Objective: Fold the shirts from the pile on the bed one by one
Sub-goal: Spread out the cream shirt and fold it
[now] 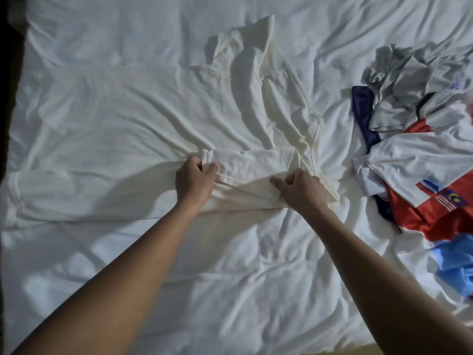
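A cream-white shirt (pixel 158 111) lies spread and wrinkled across the middle of the bed, its collar end toward the right. My left hand (pixel 195 179) grips a bunched fold of its near edge. My right hand (pixel 300 189) pinches the same near edge close to the shoulder and sleeve. Between the two hands a strip of the fabric is turned over. The pile of shirts (pixel 419 149) sits at the right: a grey one on top, white, red and navy ones below it.
The white duvet (pixel 230 290) is rumpled all over. The bed's left edge (pixel 10 124) drops into darkness. A light blue garment (pixel 453 267) lies at the right edge, near the pile's front.
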A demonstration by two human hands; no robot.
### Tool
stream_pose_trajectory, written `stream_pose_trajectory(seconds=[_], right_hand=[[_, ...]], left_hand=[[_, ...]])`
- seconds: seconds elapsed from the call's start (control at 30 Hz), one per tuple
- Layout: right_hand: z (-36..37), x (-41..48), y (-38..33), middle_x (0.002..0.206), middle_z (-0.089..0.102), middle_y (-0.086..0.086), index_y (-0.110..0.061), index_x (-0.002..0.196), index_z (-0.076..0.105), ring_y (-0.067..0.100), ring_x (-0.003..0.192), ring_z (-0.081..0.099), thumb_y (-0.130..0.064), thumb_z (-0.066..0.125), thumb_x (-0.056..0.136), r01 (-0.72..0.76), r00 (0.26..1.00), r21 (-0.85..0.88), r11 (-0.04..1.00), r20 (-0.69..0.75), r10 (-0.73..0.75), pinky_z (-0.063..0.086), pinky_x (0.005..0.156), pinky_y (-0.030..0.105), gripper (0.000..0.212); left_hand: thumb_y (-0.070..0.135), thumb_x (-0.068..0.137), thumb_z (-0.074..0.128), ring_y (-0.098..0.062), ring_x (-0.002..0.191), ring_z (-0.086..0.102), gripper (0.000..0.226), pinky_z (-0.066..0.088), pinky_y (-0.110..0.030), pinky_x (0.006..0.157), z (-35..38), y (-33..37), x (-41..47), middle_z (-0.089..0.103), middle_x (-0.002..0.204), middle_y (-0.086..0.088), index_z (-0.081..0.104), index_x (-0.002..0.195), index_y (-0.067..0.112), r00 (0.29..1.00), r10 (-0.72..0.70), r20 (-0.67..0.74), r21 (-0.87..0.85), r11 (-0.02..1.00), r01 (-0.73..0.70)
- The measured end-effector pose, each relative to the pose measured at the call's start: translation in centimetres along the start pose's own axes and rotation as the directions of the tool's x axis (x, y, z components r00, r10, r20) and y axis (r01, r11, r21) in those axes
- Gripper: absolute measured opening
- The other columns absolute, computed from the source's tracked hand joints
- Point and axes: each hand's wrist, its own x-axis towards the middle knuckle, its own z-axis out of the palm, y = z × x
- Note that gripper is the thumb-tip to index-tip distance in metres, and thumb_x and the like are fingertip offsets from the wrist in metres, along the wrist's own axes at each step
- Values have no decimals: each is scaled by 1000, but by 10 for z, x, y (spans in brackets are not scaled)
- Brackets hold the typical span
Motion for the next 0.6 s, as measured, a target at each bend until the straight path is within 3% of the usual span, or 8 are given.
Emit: stream_pose_trajectory(seconds=[0.1, 0.2, 0.3, 0.4, 0.47, 0.5, 0.6], right_hand=[[-7, 2, -5, 81, 66, -5, -24, 85, 65, 23, 86, 60, -49, 61, 96, -46, 999, 163, 986, 1, 46, 43, 75, 37, 28], [-20, 5, -1, 82, 72, -3, -22, 95, 64, 23, 86, 68, -41, 62, 97, -62, 994, 472, 879, -45, 95, 53, 80, 39, 20], [-22, -1, 13, 87, 72, -1, -20, 104, 62, 26, 86, 71, -33, 67, 95, -46, 998, 436, 899, -14, 58, 56, 81, 40, 16], [-16, -1, 24, 102, 68, 4, -16, 119, 55, 31, 102, 63, -30, 70, 93, 47, 999, 223, 974, -19, -44, 49, 86, 39, 33], [-14, 6, 21, 118, 63, 12, -14, 126, 53, 36, 111, 57, -31, 70, 92, 168, 981, 178, 970, -129, -146, 46, 93, 43, 42], [-14, 11, 16, 124, 59, 14, -13, 130, 52, 38, 114, 54, -32, 70, 93, 229, 964, 146, 962, -174, -203, 45, 97, 46, 45], [-18, 32, 1, 139, 50, 13, -17, 138, 52, 38, 124, 45, -38, 68, 95, 339, 928, -22, 940, -154, -338, 40, 100, 52, 51]], left_hand=[[26, 92, 67, -12, 61, 61, 17, 41, -23, 55, 0, 10, -2, 67, 75, 2, 65, 84, 11, 996, -91, -2, -143, 986, 89], [16, 91, 71, -17, 54, 69, 5, 47, -24, 50, -1, 8, -7, 74, 83, -8, 68, 91, 13, 965, -217, 147, -422, 868, 260], [22, 85, 79, -18, 63, 71, 18, 51, -26, 57, -2, -4, -17, 75, 88, -3, 67, 95, 14, 969, -147, 197, -179, 967, 183], [26, 83, 80, -21, 86, 63, 28, 47, -32, 77, -7, -12, -20, 65, 91, 4, 59, 99, 14, 999, 38, 20, 51, 998, -39], [20, 86, 74, -30, 103, 57, 27, 41, -36, 85, -12, -16, -10, 59, 105, -5, 58, 106, 12, 963, 244, -118, 144, 963, -226], [20, 87, 72, -33, 111, 54, 30, 40, -39, 89, -15, -17, -1, 57, 114, -8, 59, 112, 12, 944, 305, -123, 198, 940, -278], [31, 91, 71, -31, 121, 48, 26, 35, -43, 97, -21, -17, 28, 59, 121, -2, 65, 115, 23, 931, 354, 91, 357, 861, -362]])
